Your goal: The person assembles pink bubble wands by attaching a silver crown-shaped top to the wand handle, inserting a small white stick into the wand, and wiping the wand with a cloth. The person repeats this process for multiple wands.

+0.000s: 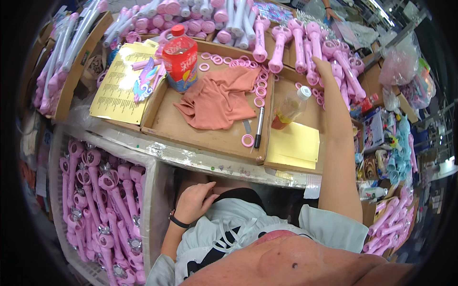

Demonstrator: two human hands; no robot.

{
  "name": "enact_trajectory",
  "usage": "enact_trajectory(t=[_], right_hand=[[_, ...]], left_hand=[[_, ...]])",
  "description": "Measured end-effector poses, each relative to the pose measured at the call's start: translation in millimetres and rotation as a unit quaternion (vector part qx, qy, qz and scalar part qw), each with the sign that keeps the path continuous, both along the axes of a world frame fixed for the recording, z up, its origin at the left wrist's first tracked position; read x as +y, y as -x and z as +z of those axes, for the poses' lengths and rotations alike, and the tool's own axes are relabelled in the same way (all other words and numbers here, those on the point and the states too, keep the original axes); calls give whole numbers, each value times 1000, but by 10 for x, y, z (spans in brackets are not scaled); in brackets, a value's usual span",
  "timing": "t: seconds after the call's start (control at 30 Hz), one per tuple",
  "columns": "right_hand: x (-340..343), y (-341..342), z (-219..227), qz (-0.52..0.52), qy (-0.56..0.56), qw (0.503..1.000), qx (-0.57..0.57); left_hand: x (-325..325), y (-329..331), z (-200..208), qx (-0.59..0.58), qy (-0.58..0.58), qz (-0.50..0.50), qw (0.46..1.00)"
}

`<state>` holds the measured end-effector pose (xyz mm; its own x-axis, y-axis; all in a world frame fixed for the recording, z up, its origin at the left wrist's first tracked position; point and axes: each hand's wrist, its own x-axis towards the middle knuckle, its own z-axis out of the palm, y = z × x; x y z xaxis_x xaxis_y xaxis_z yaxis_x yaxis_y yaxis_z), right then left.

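My left hand [194,202] rests on my lap, fingers loosely stretched out and holding nothing. My right arm reaches far forward over the table. At its end, my right hand [323,70] is among several pink toy wands [313,38] at the back right; its fingers are mostly hidden, so I cannot tell whether it grips one. Below that arm, a small clear bottle [289,108] with some yellowish liquid stands by yellow paper [295,145]. In the cardboard tray [200,138] lie a salmon-coloured cloth [220,100], a black marker [259,127] and several pink rings [261,91].
A large red-capped bottle [180,59] stands beside a yellow printed sheet [117,86] at the left. A white crate [59,157] full of pink wands is at my left side. White-and-pink sticks [238,21] are piled at the back. Another person's hand [330,13] shows far off.
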<state>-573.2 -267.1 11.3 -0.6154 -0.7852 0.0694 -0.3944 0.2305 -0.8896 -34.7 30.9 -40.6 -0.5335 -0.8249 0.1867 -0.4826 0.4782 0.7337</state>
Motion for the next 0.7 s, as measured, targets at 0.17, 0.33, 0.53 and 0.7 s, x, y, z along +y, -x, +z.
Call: enact_trajectory(t=[0.17, 0.33, 0.53, 0.7], right_hand=[[166, -126, -182, -61, 56, 938, 335], [1303, -792, -216, 286, 134, 943, 102], [1759, -1381, -185, 356, 57, 932, 41], [1515, -1207, -119, 246, 140, 958, 40]], left_hand=[[-68, 50, -60, -9, 3, -11, 1000], [-163, 243, -23, 30, 33, -54, 998], [-160, 517, 156, 38, 85, -149, 985], [64, 446, 192, 34, 70, -127, 989]])
